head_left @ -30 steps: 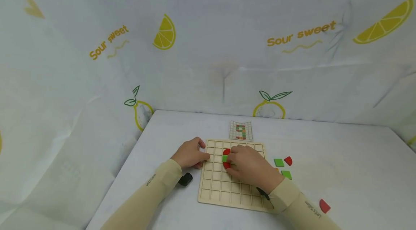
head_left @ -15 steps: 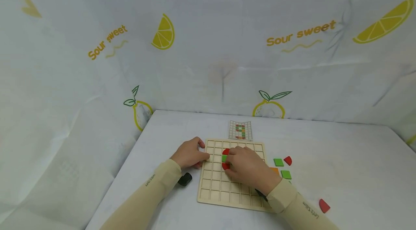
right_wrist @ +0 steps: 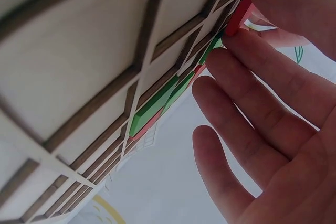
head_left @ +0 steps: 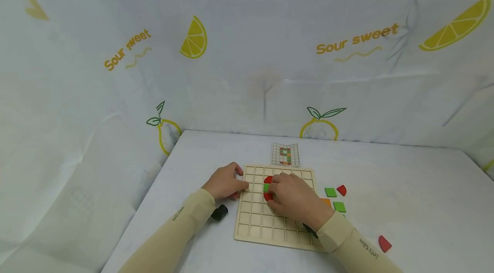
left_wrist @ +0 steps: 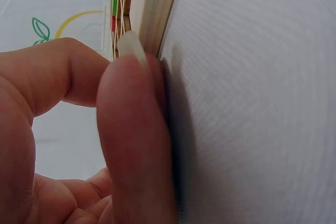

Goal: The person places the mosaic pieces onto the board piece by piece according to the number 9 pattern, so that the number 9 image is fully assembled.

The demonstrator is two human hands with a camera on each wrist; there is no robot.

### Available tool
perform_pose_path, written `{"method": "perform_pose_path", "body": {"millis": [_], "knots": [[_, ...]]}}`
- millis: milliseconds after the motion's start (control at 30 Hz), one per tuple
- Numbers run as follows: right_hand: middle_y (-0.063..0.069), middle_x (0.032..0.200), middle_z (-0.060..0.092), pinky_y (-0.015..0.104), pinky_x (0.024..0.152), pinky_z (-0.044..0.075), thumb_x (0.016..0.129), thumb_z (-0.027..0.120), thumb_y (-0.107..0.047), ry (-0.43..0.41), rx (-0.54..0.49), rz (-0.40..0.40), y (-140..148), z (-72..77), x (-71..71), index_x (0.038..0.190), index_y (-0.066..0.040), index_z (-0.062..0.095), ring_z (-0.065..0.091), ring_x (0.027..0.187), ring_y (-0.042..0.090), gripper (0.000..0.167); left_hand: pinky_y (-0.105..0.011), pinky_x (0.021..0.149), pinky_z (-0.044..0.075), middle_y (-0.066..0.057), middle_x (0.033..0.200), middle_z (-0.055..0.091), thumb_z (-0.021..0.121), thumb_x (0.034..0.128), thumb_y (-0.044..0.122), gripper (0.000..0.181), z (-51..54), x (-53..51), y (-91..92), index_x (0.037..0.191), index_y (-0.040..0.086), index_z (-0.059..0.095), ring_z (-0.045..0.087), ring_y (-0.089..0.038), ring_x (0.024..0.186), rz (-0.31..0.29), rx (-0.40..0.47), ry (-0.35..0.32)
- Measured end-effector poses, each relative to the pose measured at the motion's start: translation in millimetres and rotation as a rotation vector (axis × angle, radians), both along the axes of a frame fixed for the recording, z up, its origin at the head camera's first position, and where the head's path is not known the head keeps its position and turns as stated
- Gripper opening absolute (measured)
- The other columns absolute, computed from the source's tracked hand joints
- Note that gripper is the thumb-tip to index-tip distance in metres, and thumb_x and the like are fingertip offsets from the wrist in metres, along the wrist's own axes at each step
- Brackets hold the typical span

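Observation:
A wooden grid board (head_left: 254, 220) lies flat on the table. On it, a red quarter-round tile (head_left: 268, 179), a green square tile (head_left: 266, 188) and another red tile (head_left: 267, 197) stand in a column, partly behind my right hand (head_left: 299, 198). In the right wrist view, that hand's thumb and index finger pinch a red tile (right_wrist: 240, 15) at the grid; the other fingers extend beside the board. Green tiles (right_wrist: 155, 109) sit in the grid there. My left hand (head_left: 225, 183) rests at the board's left edge, its thumb (left_wrist: 134, 124) touching the rim and its index finger bent.
A pattern card (head_left: 285, 155) lies behind the board. Right of the board are an orange tile (head_left: 326, 202), green square tiles (head_left: 340, 207) and red quarter-round tiles (head_left: 384, 244). A black object (head_left: 220, 212) is by my left wrist. A lemon-print cloth (head_left: 247, 71) hangs behind the table.
My right hand has shifted very slightly at the column of tiles, and more of the orange tile shows beside it. The left hand has stayed at the board's edge.

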State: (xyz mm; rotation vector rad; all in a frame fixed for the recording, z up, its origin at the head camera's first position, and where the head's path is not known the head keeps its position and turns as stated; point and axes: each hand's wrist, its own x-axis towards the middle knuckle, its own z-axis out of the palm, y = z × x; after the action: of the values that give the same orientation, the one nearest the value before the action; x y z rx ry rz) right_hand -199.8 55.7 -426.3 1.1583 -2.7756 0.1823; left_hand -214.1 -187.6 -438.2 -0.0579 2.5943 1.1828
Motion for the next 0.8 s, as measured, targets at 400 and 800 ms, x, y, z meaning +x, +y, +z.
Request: {"method": "perform_pose_path", "body": {"millis": [400, 800], "knots": [[-0.011, 0.089, 0.066, 0.037, 0.086, 0.057, 0.092, 0.085, -0.034, -0.022, -0.006, -0.005, -0.4, -0.6, -0.2, 0.089, -0.022, 0.078, 0.058, 0.085, 0.01, 0.015, -0.026, 0.061, 0.053, -0.003, 0.072, 0.07, 0.077, 0.0934, 0.026, 0.038, -1.2, -0.2, -1.1, 0.123, 0.011, 0.06, 0.064, -0.012, 0.057, 0.001, -0.003, -0.003], [-0.012, 0.086, 0.065, 0.042, 0.09, 0.059, 0.093, 0.084, -0.031, -0.012, -0.03, -0.003, -1.2, -2.1, -1.1, 0.084, -0.024, 0.077, 0.059, 0.083, 0.01, 0.014, -0.027, 0.062, 0.052, -0.003, 0.07, 0.071, 0.078, 0.0939, 0.028, 0.037, -0.1, -1.1, -1.6, 0.122, 0.012, 0.059, 0.065, -0.014, 0.057, -0.009, 0.001, -0.008]]}}
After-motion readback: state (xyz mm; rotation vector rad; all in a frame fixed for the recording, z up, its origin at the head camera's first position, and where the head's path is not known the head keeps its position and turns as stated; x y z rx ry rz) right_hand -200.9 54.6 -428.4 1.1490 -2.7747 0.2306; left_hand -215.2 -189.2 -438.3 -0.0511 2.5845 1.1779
